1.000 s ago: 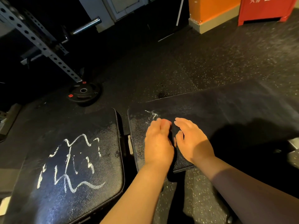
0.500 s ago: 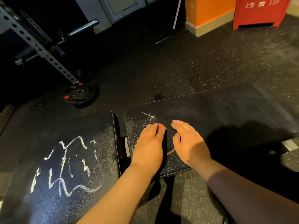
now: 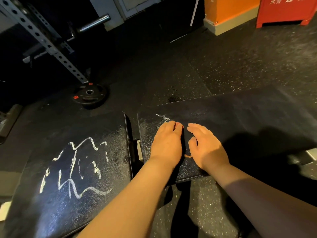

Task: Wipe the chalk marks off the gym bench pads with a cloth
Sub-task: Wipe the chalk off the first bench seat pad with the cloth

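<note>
- Black textured vinyl is lying under both hands, which are resting side by side on the near end of the table's right pad.
- The left hand is pressing down flat, palm to the pad, with its fingers straight and held together; it is not curling round anything.
- The right hand is resting just beside it without touching it. Its fingers are loosely spread and gently bent, its thumb is standing apart, and it is likewise lying open rather than clasping.
- An orange sliver is peeking out between the hands by the heel of the right one, and a similar pinkish bit is showing at the left fingertips. Whether this is the edge of the cloth under the palms, I cannot tell.
- A faint chalk smear is sitting on the right pad just beyond the left fingertips.
- The left pad is lying just beside the right pad across a narrow gap. It is carrying a bold white chalk scribble, well apart from both hands.
- A speckled rubber floor is spreading around the pads.
- A black weight plate is lying flat beyond the left pad, near the foot of a perforated steel upright.
- An orange wall base and a red cabinet are standing at the far right.
</note>
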The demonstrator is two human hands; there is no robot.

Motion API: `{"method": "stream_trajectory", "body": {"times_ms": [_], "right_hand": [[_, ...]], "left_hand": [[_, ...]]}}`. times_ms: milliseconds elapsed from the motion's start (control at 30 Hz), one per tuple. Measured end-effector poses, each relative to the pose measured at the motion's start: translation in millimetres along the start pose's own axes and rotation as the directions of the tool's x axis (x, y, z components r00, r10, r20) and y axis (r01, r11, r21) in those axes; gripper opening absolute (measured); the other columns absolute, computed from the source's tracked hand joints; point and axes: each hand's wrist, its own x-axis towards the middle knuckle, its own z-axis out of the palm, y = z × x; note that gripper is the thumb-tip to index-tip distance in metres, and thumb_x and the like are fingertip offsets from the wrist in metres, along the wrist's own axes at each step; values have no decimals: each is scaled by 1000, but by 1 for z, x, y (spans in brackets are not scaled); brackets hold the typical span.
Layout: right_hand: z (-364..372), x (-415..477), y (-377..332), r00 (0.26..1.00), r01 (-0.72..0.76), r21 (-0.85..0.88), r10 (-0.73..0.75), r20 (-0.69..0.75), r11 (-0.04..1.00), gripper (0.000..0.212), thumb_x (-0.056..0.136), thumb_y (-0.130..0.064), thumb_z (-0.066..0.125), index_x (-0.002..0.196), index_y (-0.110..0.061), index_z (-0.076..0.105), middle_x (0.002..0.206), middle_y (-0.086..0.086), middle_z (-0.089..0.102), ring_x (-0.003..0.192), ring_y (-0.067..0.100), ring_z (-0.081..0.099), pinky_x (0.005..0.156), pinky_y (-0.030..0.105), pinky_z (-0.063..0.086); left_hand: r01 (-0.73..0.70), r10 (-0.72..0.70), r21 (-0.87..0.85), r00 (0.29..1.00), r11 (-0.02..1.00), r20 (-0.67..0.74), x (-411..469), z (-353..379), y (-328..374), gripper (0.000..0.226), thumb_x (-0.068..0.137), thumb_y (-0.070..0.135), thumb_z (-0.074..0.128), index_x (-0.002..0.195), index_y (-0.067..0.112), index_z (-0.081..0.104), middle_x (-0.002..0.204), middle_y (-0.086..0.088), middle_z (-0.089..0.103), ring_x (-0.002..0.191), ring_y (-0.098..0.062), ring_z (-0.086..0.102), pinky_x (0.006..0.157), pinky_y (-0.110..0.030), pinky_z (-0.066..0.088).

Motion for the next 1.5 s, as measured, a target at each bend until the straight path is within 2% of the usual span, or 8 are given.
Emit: {"method": "stream_trajectory", "body": {"times_ms": [233, 400, 533, 700, 900, 1067, 1233, 1500], "right_hand": [[-2, 3, -11, 996, -67, -10, 67, 63, 998, 47, 103, -16, 40, 149, -23, 44, 160, -14, 31, 152, 17, 21, 120, 36, 26], [2, 4, -16, 986, -133, 25, 129, 107, 991, 51, 104, -15, 37, 153, -25, 37, 163, -15, 23, 155, 17, 6, 123, 36, 21], [0, 6, -21, 992, -121, 124, 117, 41, 985, 46, 102, -21, 44, 148, -26, 47, 159, -17, 33, 154, 16, 13, 120, 36, 26], [6, 6, -21, 993, -60, 52, 54, 105, 997, 49, 105, -25, 39, 153, -28, 38, 164, -14, 22, 155, 18, 2, 124, 38, 17], [9, 8, -22, 993, -80, 65, 74, 88, 995, 49, 105, -25, 38, 153, -30, 38, 164, -15, 22, 155, 16, 3, 125, 36, 15], [8, 7, -22, 993, -80, 57, 75, 96, 995, 49, 105, -26, 36, 153, -32, 37, 164, -16, 20, 155, 16, 3, 125, 38, 16], [6, 7, -25, 990, -109, 84, 101, 98, 990, 50, 105, -24, 36, 153, -34, 36, 164, -16, 22, 155, 14, 4, 125, 39, 17], [6, 6, -24, 991, -103, 76, 96, 98, 992, 50, 105, -21, 35, 154, -31, 36, 164, -14, 21, 155, 15, 4, 125, 37, 15]], "left_hand": [[-21, 20, -19, 998, 1000, -56, -36, -13, -18, 41, 93, 11, 53, 130, 28, 50, 128, 11, 48, 120, -12, 42, 98, -31, 45], [270, -281, -83, 945, 959, -171, -16, -6, -23, 31, 91, 5, 48, 119, 18, 54, 123, 3, 49, 118, -20, 44, 99, -31, 42], [-30, 29, -20, 998, 999, -55, -22, -4, -13, 44, 86, 2, 56, 125, 20, 54, 124, 3, 52, 114, -17, 46, 94, -29, 44], [249, -247, -10, 954, 969, -173, -14, -6, -42, 39, 84, 7, 44, 119, 20, 56, 123, -2, 53, 118, -26, 48, 93, -38, 47], [-39, 38, -22, 998, 999, -46, -23, 1, -21, 38, 87, 9, 48, 121, 24, 53, 120, 6, 50, 110, -19, 48, 92, -36, 47], [296, -297, -28, 945, 955, -135, -17, -1, -24, 47, 91, 8, 47, 134, 27, 43, 140, -4, 42, 133, -28, 37, 105, -45, 40], [23, -27, -158, 999, 987, -20, -28, -1, 4, 44, 95, 13, 47, 137, 25, 40, 144, -5, 47, 140, -21, 33, 118, -37, 27], [201, -260, -247, 937, 948, -235, -22, 7, -10, 39, 90, 6, 48, 121, 26, 60, 109, 6, 58, 105, -19, 51, 97, -37, 42]]}}
